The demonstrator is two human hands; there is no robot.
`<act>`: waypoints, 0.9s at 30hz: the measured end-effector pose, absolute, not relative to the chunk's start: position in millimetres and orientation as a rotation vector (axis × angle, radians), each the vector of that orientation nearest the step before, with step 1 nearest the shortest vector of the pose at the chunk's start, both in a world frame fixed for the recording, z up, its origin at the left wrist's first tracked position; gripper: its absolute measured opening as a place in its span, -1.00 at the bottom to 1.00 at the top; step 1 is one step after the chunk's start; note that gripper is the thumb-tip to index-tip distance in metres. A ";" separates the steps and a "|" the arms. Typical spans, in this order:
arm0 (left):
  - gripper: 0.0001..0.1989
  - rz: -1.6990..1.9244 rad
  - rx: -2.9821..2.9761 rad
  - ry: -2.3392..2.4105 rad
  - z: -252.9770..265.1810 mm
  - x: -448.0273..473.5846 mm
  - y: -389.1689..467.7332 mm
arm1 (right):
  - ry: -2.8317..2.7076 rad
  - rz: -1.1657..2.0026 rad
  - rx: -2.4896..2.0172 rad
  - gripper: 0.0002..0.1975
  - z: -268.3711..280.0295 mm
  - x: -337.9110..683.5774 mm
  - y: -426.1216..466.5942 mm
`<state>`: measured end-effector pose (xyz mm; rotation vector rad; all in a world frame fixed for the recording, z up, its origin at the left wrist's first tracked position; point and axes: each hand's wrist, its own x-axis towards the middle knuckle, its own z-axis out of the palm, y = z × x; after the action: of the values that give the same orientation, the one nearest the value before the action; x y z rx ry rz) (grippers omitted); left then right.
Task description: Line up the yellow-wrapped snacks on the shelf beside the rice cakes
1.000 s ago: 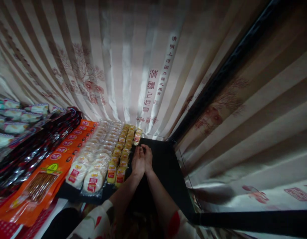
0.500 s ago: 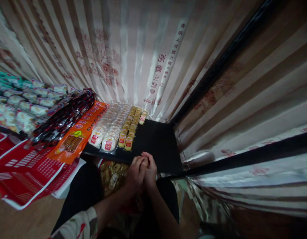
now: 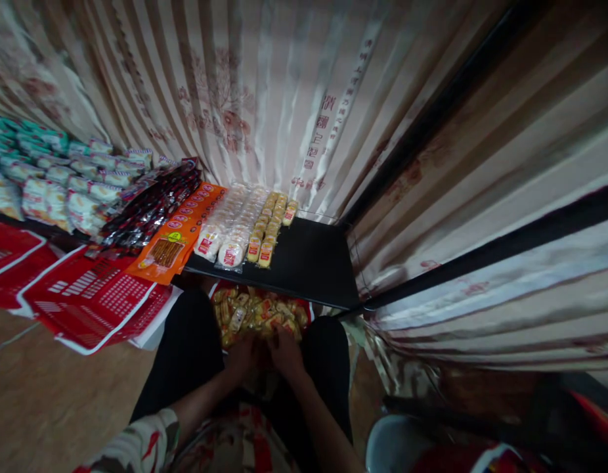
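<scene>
Between my knees sits a container of small yellow-wrapped snack packets point(image 3: 257, 312), with a red rim showing at its edge. My right hand point(image 3: 285, 351) reaches down among these packets, its fingers apart and touching them. Close beside it, my left hand point(image 3: 242, 358) is low at the near edge of the packets; it is dark and its fingers are mostly hidden. On the black shelf point(image 3: 318, 259) just beyond stand two rows of yellow-wrapped packets point(image 3: 264, 226), with one more packet point(image 3: 289, 213) at the back right.
Left of the yellow rows lie white round packaged crackers point(image 3: 230, 253), an orange snack bag point(image 3: 173, 240), dark red packs point(image 3: 151, 203) and white-and-green packets point(image 3: 62, 174). Red printed bags point(image 3: 97, 295) hang from the shelf front. A pleated curtain point(image 3: 284, 98) and black poles point(image 3: 432, 118) border it.
My hands were together at the shelf's front edge; now they have come down and towards me, to the container of yellow packets. The view has shifted slightly.
</scene>
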<state>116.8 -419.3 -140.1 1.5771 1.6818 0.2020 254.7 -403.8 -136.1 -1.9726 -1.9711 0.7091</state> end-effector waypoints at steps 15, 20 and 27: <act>-0.79 0.566 1.470 1.719 -123.8 114.4 -388.6 | -1.193 1.094 -1.727 -0.75 -120.7 264.4 -390.6; -0.72 0.927 1.111 1.633 -109.5 116.4 -380.0 | -0.611 1.328 -1.413 -0.61 -99.7 263.3 -384.6; -0.62 1.115 0.829 1.261 -81.7 142.4 -380.1 | -0.534 1.405 -1.365 -0.50 -94.7 257.3 -389.1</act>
<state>142.4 -380.1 -81.7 0.8286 1.2611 1.1155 257.3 -389.1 -94.7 -1.3646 -0.5339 1.4046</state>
